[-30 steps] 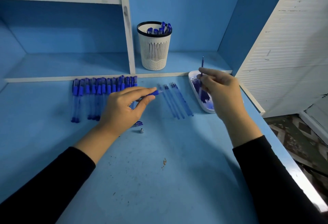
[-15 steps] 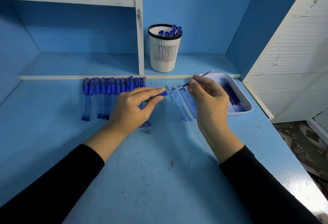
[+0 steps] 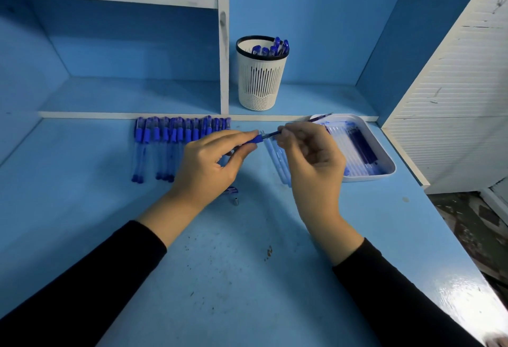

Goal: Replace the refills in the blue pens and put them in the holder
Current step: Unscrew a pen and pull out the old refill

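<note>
My left hand (image 3: pixel 209 165) grips a blue pen barrel (image 3: pixel 254 140) with its open end pointing right. My right hand (image 3: pixel 310 159) pinches a thin refill (image 3: pixel 270 135) whose left end sits in the barrel's opening; its far end pokes out past my fingers toward the tray. A row of several capped blue pens (image 3: pixel 176 143) lies behind my left hand. The white slotted holder (image 3: pixel 261 82) stands on the back shelf with several pens in it. Loose refills (image 3: pixel 280 165) lie on the desk between my hands.
A white tray (image 3: pixel 384 162) with several refills sits at the right. A small metal pen tip (image 3: pixel 235 200) and a cap lie just below my left hand. A white shelf divider (image 3: pixel 224 44) rises left of the holder. The desk's right edge drops to the floor.
My right hand has carried the refill from over the tray leftward and its end has met the barrel held in my left hand. The camera view shifted slightly right.
</note>
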`<state>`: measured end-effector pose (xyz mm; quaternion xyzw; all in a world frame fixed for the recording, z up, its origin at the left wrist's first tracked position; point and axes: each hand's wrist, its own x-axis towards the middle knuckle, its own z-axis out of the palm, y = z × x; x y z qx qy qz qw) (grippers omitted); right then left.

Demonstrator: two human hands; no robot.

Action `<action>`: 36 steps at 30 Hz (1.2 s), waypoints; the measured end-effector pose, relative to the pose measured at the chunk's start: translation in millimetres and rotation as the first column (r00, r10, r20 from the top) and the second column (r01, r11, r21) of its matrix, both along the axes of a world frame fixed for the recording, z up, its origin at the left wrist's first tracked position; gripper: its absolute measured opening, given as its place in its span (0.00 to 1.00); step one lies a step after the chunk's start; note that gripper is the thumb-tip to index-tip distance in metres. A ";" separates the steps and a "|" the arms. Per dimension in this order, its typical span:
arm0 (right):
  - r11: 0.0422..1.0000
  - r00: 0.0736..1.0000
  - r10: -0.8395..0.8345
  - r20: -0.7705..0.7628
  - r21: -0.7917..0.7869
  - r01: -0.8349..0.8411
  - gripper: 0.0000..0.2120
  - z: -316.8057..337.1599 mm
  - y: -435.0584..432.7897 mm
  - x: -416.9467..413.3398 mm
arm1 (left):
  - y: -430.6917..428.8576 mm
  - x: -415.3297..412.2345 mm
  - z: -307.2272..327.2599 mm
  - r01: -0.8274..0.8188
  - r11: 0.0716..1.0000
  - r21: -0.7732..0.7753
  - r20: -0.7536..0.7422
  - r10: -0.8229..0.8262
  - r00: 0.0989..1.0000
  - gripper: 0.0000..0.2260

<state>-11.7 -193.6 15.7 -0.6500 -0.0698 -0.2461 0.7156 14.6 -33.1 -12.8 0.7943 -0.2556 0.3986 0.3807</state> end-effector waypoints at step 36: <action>0.820 0.961 0.267 -0.073 -0.507 -0.267 0.07 -16.4 -13.2 -6.5 | 51.7 -49.1 9.2 0.018 0.950 -0.313 -0.486 -0.177 0.856 0.12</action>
